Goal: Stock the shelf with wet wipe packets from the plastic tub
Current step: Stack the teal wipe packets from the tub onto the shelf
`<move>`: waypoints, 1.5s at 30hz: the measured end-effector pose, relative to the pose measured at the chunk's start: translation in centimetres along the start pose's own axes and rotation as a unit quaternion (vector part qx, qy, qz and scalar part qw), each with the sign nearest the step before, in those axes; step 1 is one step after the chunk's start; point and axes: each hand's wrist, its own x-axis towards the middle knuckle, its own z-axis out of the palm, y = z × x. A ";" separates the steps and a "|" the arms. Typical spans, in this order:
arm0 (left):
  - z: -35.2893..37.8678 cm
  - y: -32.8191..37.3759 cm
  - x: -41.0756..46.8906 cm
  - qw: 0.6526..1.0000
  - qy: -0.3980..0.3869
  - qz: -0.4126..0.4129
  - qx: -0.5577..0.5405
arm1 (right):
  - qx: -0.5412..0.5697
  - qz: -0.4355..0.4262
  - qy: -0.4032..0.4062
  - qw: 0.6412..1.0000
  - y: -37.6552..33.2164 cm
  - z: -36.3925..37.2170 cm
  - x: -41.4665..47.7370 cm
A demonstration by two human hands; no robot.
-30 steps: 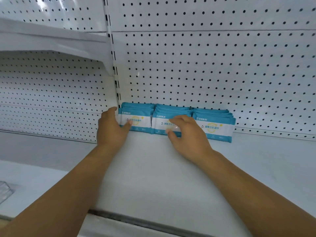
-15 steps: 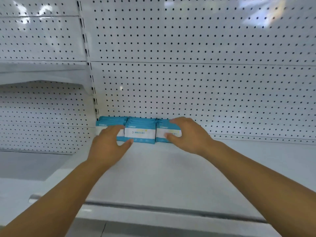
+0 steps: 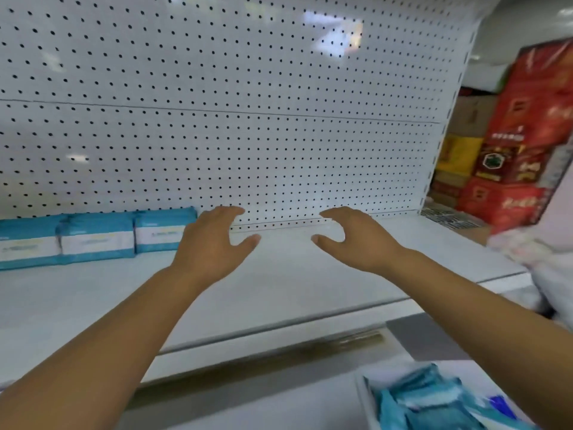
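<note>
Three stacks of blue-and-white wet wipe packets [image 3: 96, 237] stand in a row at the back left of the white shelf [image 3: 279, 293], against the pegboard. My left hand [image 3: 210, 243] hovers just right of the row, fingers loosely curved and holding nothing. My right hand [image 3: 356, 240] floats over bare shelf further right, also empty with relaxed fingers. The plastic tub [image 3: 366, 395] shows at the bottom right, below the shelf edge, with several blue packets [image 3: 434, 398] inside.
The white pegboard back wall [image 3: 248, 119] rises behind the shelf. Red and yellow boxes [image 3: 511, 156] are stacked beyond the shelf's right end. A blurred white bundle [image 3: 545, 262] lies at the right edge.
Both hands have let go of the packet stacks and drawn back to the right. The view has swung right, bringing the tub and the red boxes into sight.
</note>
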 end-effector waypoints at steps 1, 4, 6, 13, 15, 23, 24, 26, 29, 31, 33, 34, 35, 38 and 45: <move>1.3 1.7 0.1 1.000 -0.016 0.013 -0.006 | -0.014 0.016 0.001 1.000 1.9 -0.8 -1.2; 5.1 7.1 0.3 0.996 -0.051 0.058 -0.034 | -0.047 0.071 0.007 0.996 7.2 -3.5 -5.0; 7.7 10.5 0.1 0.993 -0.068 0.084 -0.055 | -0.053 0.107 0.018 0.993 10.4 -5.3 -7.7; 16.1 20.6 -3.1 0.970 -0.139 0.158 -0.126 | -0.061 0.233 0.036 0.970 18.4 -8.9 -17.5; 18.5 22.5 -4.4 0.962 -0.165 0.165 -0.145 | -0.060 0.270 0.037 0.960 20.3 -9.0 -19.9; 26.7 25.2 -10.9 0.926 -0.278 0.154 -0.205 | -0.025 0.378 -0.024 0.925 26.1 -5.5 -27.8; 27.8 24.8 -11.6 0.924 -0.289 0.150 -0.203 | -0.019 0.385 -0.035 0.922 26.5 -4.7 -28.6; 29.8 24.0 -13.2 0.920 -0.313 0.136 -0.195 | -0.003 0.399 -0.054 0.915 27.2 -3.1 -30.0; 32.4 22.7 -15.3 0.921 -0.326 0.149 -0.150 | 0.019 0.427 -0.093 0.899 27.7 -0.7 -32.0; 33.7 21.8 -16.7 0.922 -0.330 0.166 -0.112 | 0.029 0.442 -0.118 0.889 28.0 0.7 -33.2; 34.6 21.1 -17.8 0.920 -0.342 0.173 -0.089 | 0.032 0.455 -0.141 0.878 28.3 1.7 -34.3; 34.9 21.0 -18.2 0.919 -0.341 0.183 -0.078 | 0.026 0.461 -0.158 0.873 28.4 2.0 -34.8; 35.1 20.9 -18.5 0.918 -0.338 0.194 -0.069 | 0.018 0.462 -0.181 0.868 28.5 2.2 -35.2; 35.4 20.5 -19.2 0.917 -0.332 0.210 -0.067 | 0.017 0.459 -0.240 0.855 29.0 2.6 -35.9; 36.9 18.9 -20.5 0.922 -0.295 0.234 -0.088 | -0.055 0.438 -0.294 0.848 30.2 3.3 -37.0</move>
